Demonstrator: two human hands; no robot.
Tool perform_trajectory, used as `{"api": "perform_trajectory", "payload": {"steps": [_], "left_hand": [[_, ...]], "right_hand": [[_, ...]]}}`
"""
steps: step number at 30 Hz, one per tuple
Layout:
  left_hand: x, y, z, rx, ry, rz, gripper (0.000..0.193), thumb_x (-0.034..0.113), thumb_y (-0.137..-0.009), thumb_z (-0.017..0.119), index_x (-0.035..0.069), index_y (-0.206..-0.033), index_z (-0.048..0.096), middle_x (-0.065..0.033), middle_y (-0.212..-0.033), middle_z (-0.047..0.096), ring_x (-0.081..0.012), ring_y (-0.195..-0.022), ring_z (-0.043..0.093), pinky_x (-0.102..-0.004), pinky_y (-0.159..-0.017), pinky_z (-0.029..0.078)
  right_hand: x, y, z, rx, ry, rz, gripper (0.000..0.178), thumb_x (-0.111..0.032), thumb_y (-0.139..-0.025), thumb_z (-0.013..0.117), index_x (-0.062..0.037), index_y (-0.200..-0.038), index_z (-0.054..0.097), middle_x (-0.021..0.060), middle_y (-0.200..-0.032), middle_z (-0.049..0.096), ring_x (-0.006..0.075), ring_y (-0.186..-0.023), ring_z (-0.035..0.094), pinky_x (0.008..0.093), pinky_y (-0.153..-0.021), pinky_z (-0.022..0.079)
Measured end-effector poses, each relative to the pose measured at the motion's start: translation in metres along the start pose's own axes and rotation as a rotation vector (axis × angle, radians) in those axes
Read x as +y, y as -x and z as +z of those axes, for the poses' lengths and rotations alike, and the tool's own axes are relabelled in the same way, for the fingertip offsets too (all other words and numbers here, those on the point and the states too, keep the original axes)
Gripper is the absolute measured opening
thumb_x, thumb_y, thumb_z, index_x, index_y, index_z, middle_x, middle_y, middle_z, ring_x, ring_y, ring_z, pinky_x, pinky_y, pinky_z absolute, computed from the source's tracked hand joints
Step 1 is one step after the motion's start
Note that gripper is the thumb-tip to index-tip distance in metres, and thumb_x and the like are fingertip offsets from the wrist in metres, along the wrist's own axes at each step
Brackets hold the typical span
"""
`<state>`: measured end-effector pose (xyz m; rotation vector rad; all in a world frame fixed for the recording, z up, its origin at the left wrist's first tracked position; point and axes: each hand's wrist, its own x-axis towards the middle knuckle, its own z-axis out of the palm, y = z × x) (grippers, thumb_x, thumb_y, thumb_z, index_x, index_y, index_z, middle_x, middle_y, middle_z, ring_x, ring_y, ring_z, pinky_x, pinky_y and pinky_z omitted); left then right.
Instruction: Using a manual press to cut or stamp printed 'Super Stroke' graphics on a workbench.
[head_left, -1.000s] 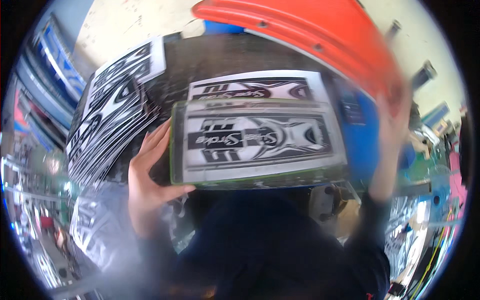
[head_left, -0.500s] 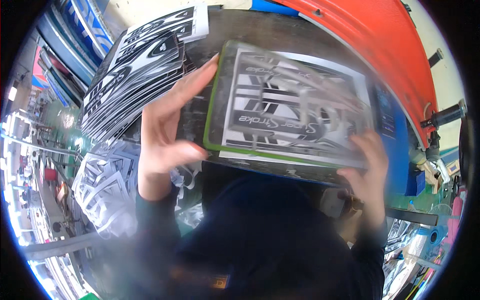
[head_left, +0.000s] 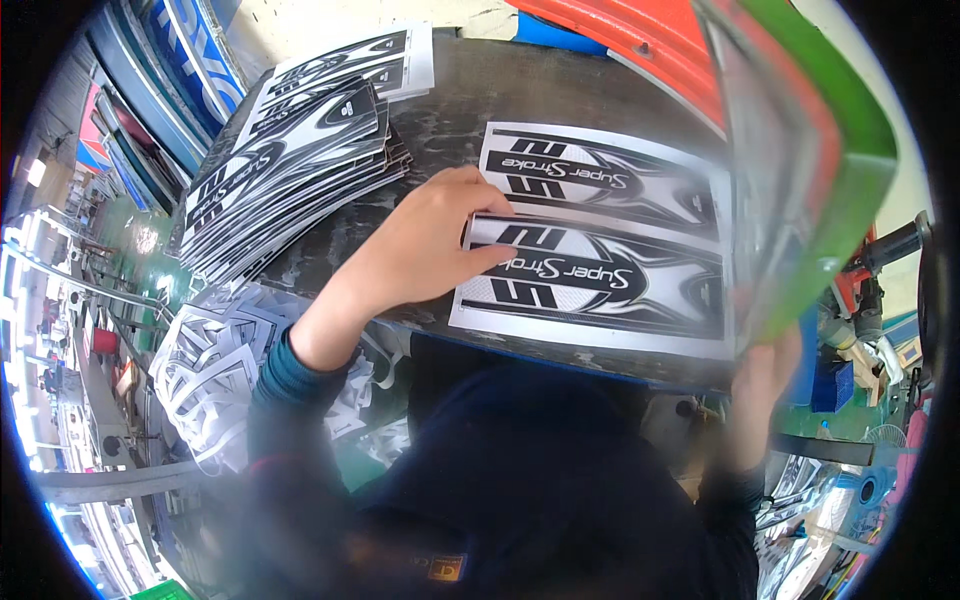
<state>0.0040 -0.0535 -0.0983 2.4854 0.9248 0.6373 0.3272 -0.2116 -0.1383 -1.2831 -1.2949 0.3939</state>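
A white sheet printed with two black-and-white panels (head_left: 600, 165) lies on the dark worktop. My left hand (head_left: 425, 240) reaches over its left end, thumb and fingers closed on the edge of the nearer printed panel (head_left: 590, 275), which stands slightly raised there. At the right, my right hand (head_left: 768, 375) grips the lower end of a clear cutting die (head_left: 850, 190) with a green edge. The die is tilted up on its side, off the sheet, and blurred by motion. Some of the right fingers are hidden behind it.
A fanned stack of cut printed panels (head_left: 290, 170) lies at the left, with uncut printed sheets (head_left: 410, 60) behind. White paper offcuts (head_left: 215, 360) heap below the worktop's left edge. A large red machine part (head_left: 620, 30) overhangs the back right. A blue bin (head_left: 832, 385) stands lower right.
The clear cutting die has gone from flat above the sheet to tilted up at the right, in my right hand. My left hand has moved from beside the die onto the printed panel.
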Motion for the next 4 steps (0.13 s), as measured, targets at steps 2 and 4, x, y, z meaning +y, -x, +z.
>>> {"api": "perform_trajectory", "payload": {"steps": [2, 4], "left_hand": [[0.007, 0.004, -0.001, 0.026, 0.146, 0.111, 0.019, 0.005, -0.074, 0.074, 0.001, -0.090, 0.066, -0.0095, -0.090, 0.059, -0.0239, -0.084, 0.059, -0.0323, -0.075, 0.047], [0.012, 0.011, -0.009, -0.023, 0.302, 0.224, 0.012, 0.001, -0.075, 0.072, 0.006, -0.085, 0.067, -0.0086, -0.104, 0.064, -0.0236, -0.095, 0.062, -0.0321, -0.081, 0.047]], "right_hand": [[0.006, 0.002, -0.003, 0.016, -0.036, 0.021, 0.086, -0.067, -0.077, 0.064, 0.0088, -0.118, 0.053, 0.0159, -0.117, 0.055, 0.0231, -0.109, 0.052, 0.0351, -0.096, 0.038], [0.013, 0.001, -0.005, 0.050, -0.091, 0.010, 0.089, -0.068, -0.077, 0.064, 0.0087, -0.120, 0.053, 0.0180, -0.122, 0.054, 0.0230, -0.116, 0.051, 0.0356, -0.101, 0.035]]}}
